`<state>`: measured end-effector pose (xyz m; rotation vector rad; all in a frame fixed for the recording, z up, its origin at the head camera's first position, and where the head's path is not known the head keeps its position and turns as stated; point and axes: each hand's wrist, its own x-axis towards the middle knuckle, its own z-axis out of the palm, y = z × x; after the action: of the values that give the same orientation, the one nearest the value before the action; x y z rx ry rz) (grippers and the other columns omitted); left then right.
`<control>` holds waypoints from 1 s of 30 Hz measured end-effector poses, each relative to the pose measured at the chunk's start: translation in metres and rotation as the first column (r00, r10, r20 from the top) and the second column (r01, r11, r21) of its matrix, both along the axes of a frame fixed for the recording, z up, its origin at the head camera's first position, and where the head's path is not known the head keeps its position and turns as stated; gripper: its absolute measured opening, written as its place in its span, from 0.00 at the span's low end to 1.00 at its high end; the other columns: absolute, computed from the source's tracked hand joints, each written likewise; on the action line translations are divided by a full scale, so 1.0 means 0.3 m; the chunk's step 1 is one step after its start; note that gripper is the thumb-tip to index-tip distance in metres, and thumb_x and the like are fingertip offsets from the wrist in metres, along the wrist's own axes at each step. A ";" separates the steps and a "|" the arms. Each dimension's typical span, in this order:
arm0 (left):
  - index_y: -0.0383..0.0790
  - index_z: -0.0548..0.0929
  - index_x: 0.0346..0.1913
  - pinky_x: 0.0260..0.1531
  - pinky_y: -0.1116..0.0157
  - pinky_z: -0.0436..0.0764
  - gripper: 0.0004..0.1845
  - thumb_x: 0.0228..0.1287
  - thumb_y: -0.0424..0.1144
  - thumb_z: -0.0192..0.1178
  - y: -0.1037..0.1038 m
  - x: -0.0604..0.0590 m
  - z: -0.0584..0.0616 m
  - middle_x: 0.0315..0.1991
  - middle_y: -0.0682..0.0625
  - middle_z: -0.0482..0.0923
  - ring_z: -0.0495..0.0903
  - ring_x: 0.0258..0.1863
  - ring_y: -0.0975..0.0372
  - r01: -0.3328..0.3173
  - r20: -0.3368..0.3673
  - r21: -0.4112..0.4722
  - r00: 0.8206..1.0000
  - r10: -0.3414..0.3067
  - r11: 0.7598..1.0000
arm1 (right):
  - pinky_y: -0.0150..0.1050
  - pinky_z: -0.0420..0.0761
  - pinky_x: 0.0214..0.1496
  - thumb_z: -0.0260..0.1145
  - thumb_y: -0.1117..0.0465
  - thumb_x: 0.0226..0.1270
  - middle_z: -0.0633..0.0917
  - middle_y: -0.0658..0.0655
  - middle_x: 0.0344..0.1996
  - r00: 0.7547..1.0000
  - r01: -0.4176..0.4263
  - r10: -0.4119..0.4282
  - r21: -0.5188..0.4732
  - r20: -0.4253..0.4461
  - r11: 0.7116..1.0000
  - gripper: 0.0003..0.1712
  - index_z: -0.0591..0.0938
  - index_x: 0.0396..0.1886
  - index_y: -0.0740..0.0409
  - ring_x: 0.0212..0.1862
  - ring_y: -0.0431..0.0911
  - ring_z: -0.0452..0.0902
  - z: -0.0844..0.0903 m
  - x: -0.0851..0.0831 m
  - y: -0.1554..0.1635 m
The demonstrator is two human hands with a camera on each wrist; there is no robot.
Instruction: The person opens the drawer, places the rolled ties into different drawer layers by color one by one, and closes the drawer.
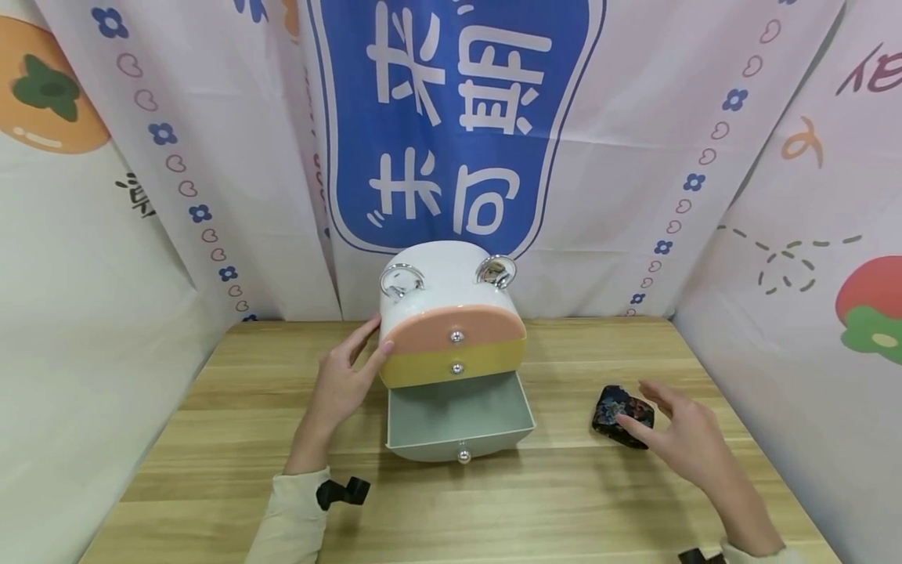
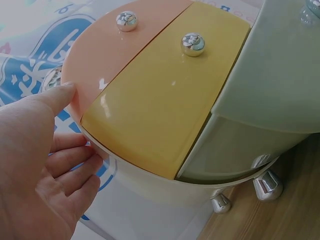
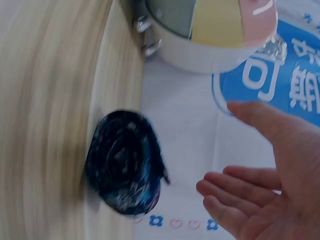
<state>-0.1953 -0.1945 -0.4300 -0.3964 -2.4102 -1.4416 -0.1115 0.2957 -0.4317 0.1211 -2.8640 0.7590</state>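
A small white drawer cabinet [image 1: 440,282] stands mid-table with a pink top drawer [image 1: 451,325], a yellow middle drawer [image 1: 458,368] and a grey-green bottom drawer [image 1: 458,423] pulled out, its inside bare. My left hand [image 1: 345,380] rests against the cabinet's left side, thumb on the pink drawer's edge [image 2: 75,95], fingers straight. A dark blue patterned rolled cloth [image 1: 622,415] lies on the table to the right. My right hand [image 1: 676,431] hovers open just beside it, fingers spread, holding nothing; the roll [image 3: 125,170] and the hand [image 3: 265,185] stand apart in the right wrist view.
The wooden table [image 1: 493,501] is walled in by printed fabric on three sides, with a blue banner [image 1: 451,117] behind the cabinet. Two chrome rings [image 1: 402,278] sit on the cabinet's top. Chrome feet [image 2: 265,185] hold it off the table.
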 end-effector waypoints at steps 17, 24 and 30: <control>0.48 0.71 0.79 0.79 0.47 0.69 0.32 0.78 0.54 0.61 -0.001 0.005 0.003 0.79 0.48 0.69 0.68 0.80 0.49 0.007 0.011 0.016 1.000 -0.007 1.000 | 0.66 0.82 0.65 0.81 0.38 0.59 0.78 0.77 0.67 0.989 -0.113 0.110 0.022 0.101 0.993 0.57 0.71 0.74 0.73 0.64 0.76 0.78 -0.142 -0.089 0.118; 0.49 0.71 0.79 0.79 0.46 0.69 0.32 0.78 0.54 0.62 -0.008 0.004 0.000 0.79 0.46 0.69 0.68 0.80 0.49 0.009 0.003 0.026 1.000 -0.009 1.000 | 0.70 0.82 0.62 0.82 0.36 0.56 0.77 0.82 0.66 0.986 -0.104 0.098 0.040 0.138 0.994 0.59 0.70 0.75 0.70 0.62 0.78 0.78 -0.176 -0.105 0.124; 0.48 0.72 0.78 0.78 0.47 0.70 0.32 0.78 0.53 0.62 -0.002 0.005 -0.001 0.79 0.47 0.69 0.69 0.79 0.49 0.013 0.002 0.031 1.000 -0.013 0.999 | 0.73 0.83 0.57 0.83 0.37 0.53 0.80 0.82 0.62 0.984 -0.092 0.083 0.053 0.156 0.994 0.58 0.72 0.74 0.67 0.59 0.77 0.79 -0.202 -0.117 0.139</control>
<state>-0.1939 -0.1951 -0.4303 -0.4044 -2.3876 -1.4841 -0.1465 0.3372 -0.4923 0.2064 -3.0470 0.7286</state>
